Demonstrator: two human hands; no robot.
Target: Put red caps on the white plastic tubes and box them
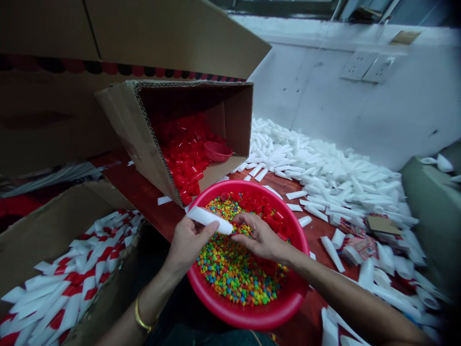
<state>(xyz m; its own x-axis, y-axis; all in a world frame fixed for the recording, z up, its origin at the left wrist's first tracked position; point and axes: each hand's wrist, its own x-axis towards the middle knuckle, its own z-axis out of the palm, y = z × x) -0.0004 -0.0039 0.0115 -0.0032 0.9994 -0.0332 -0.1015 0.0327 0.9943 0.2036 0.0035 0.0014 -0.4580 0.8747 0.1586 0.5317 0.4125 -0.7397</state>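
My left hand [185,242], a gold bangle at its wrist, is closed around a white plastic tube [207,219]. The tube lies nearly level, its flat end to the left and its round end to the right. Between the fingertips of my right hand [262,236] is a small red cap [235,228], right by the tube's round end; whether they touch I cannot tell. Both hands are over a red basin [248,321]. It holds small multicoloured candy-like pieces [234,281], with several loose red caps [277,216] at its far side.
Behind the basin a cardboard box [122,125] lies on its side, with red caps [180,154] and a small red bowl [218,151] inside. White tubes [309,163] are heaped along the wall. At lower left, an open carton [104,192] holds white tubes with red ends [72,274].
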